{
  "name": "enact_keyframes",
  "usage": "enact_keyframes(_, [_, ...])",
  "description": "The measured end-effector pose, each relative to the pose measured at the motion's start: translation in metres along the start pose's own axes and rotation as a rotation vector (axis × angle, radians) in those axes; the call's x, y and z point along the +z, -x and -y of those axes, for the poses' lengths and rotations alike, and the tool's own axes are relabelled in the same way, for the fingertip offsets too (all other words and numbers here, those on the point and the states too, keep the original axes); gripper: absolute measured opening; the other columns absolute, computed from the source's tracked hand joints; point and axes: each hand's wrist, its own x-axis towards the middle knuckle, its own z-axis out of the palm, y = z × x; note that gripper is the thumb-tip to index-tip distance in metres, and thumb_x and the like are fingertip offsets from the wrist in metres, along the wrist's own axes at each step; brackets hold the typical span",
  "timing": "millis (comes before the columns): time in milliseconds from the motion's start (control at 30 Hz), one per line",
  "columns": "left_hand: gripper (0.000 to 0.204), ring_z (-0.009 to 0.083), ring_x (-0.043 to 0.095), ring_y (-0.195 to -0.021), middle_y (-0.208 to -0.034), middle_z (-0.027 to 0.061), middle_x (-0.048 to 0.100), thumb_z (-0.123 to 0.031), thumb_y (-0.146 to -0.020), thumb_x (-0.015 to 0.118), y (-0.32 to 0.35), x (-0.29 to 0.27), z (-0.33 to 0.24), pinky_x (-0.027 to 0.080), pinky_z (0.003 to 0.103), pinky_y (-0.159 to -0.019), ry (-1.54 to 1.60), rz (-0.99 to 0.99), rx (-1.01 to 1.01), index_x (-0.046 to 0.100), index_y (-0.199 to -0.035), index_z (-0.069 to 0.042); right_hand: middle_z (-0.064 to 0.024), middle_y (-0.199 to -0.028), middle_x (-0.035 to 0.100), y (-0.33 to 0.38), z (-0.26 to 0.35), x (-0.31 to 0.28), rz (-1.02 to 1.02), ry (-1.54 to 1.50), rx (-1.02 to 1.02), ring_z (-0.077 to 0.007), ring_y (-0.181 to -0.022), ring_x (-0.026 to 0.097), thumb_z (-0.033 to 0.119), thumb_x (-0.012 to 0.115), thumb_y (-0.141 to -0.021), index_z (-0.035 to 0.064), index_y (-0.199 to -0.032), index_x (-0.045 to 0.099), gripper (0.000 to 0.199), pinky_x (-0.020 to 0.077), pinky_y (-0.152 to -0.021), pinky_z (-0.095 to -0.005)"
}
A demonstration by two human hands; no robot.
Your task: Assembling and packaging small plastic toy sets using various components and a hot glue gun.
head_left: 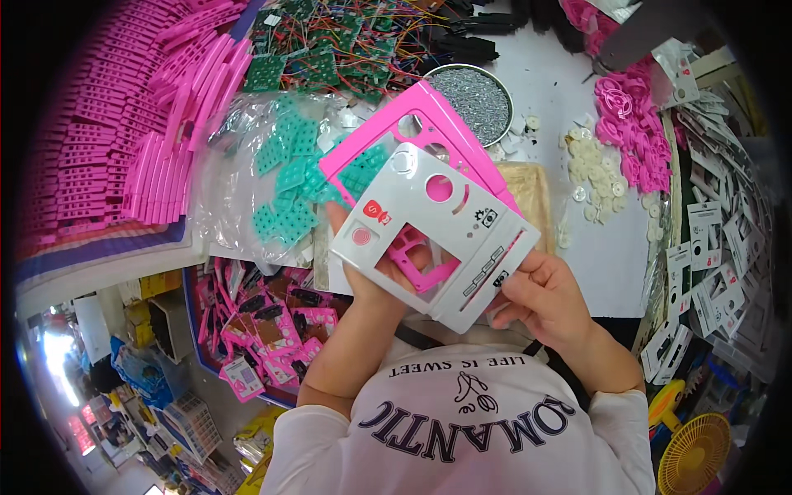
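A white plastic faceplate (396, 194) with a square window, round holes and small printed icons is tilted in front of me. Beneath it lies a larger pink plastic frame (450, 124), turned at an angle and sticking out at the far side. My left hand (371, 285) is closed around the faceplate's left side from below, and its fingertips show through the window. Whether it also grips the pink frame is partly hidden. My right hand (549, 301) pinches the faceplate's near right corner between thumb and fingers.
Pink moulded parts (99, 148) are stacked at left. Teal button pads (289, 181) lie on a clear bag. Wired green circuit boards (330, 45), a round tin of screws (466, 103), cream discs (598, 177) and white panels (718, 247) surround the work. Assembled pink pieces (264, 330) fill a bin.
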Motion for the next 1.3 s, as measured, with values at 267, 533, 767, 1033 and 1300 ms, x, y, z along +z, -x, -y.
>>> enact_keyframes(267, [0.079, 0.0331, 0.063, -0.114, -0.132, 0.0157, 0.063, -0.07, -0.096, 0.042, 0.014, 0.005, -0.006, 0.054, 0.054, -0.09, -0.113, -0.012, -0.32, 0.049, -0.145, -0.008, -0.0103, -0.117, 0.07, 0.024, 0.056, -0.062, 0.111, 0.781, -0.294, -0.0182, -0.104, 0.07, 0.01, 0.069, -0.093, -0.0023, -0.137, 0.053, 0.048, 0.0575, -0.083, -0.0313])
enact_keyframes(533, [0.066, 0.0309, 0.057, -0.125, -0.141, 0.0119, 0.053, -0.054, -0.108, 0.028, 0.064, -0.015, -0.003, 0.05, 0.047, -0.103, -0.648, -0.061, 0.021, 0.035, -0.15, -0.003, -0.0093, -0.119, 0.067, 0.002, 0.006, 0.002, 0.056, 0.211, -0.159, -0.0147, -0.106, 0.067, 0.0, 0.072, -0.09, -0.0008, -0.143, 0.044, 0.06, 0.0547, -0.092, -0.0314])
enact_keyframes(767, [0.108, 0.0061, 0.053, -0.085, -0.124, 0.0079, 0.054, 0.022, -0.072, 0.062, 0.089, 0.003, -0.017, 0.047, 0.021, -0.074, -1.363, 0.124, 0.378, 0.013, -0.163, -0.009, -0.0085, -0.12, 0.066, -0.01, -0.002, 0.012, 0.026, 0.209, -0.28, -0.0126, -0.102, 0.067, 0.006, 0.066, -0.097, 0.0001, -0.144, 0.04, 0.054, 0.0567, -0.081, -0.0281])
enact_keyframes(1033, [0.122, 0.0043, 0.037, -0.07, -0.101, -0.0021, 0.04, 0.011, -0.064, 0.081, 0.044, 0.02, -0.013, 0.035, 0.017, -0.063, -1.255, 0.111, 0.392, 0.012, -0.163, -0.008, -0.0103, -0.135, 0.056, -0.025, -0.006, 0.014, 0.057, 0.312, -0.528, -0.016, -0.122, 0.056, 0.024, 0.052, -0.107, -0.001, -0.151, 0.032, 0.054, 0.0453, -0.104, -0.0331])
enact_keyframes(1300, [0.116, 0.0035, 0.036, -0.068, -0.101, -0.0007, 0.04, 0.009, -0.067, 0.074, 0.037, -0.007, -0.011, 0.034, 0.015, -0.062, -1.07, 0.09, 0.48, 0.011, -0.163, -0.009, -0.0101, -0.134, 0.057, -0.03, -0.005, 0.008, 0.01, 0.374, -0.565, -0.0149, -0.123, 0.054, 0.026, 0.048, -0.109, -0.0009, -0.149, 0.037, 0.05, 0.0447, -0.104, -0.0321])
